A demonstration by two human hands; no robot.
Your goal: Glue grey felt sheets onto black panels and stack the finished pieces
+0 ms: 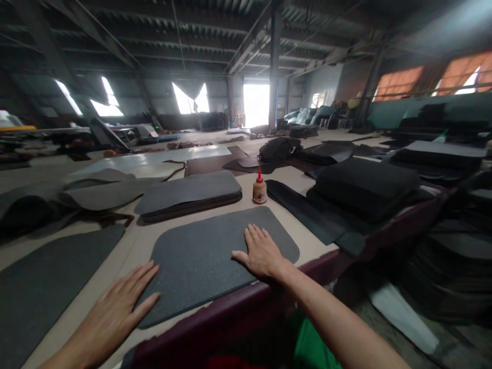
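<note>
A dark grey mat (pixel 200 256) with rounded corners lies flat along the near edge of the table. My right hand (pixel 262 252) rests on its right part, palm down, fingers stretched out and thumb apart. At the mat's left edge is my left hand (pixel 119 302), open, with its fingertips and thumb reaching the rim. Neither hand holds anything. Just beyond the mat stands a glue bottle (pixel 260 189) with a red nozzle, upright, its body stained brown. Behind the mat to the left sits a neat stack of similar grey mats (pixel 192 192).
Another large grey sheet (pixel 57 277) lies at the left, with curled grey material (pixel 103 189) behind it. On the right are a black strip (pixel 300 210) and a thick black stack (pixel 365 184). The dark red table edge (pixel 230 312) runs in front of me.
</note>
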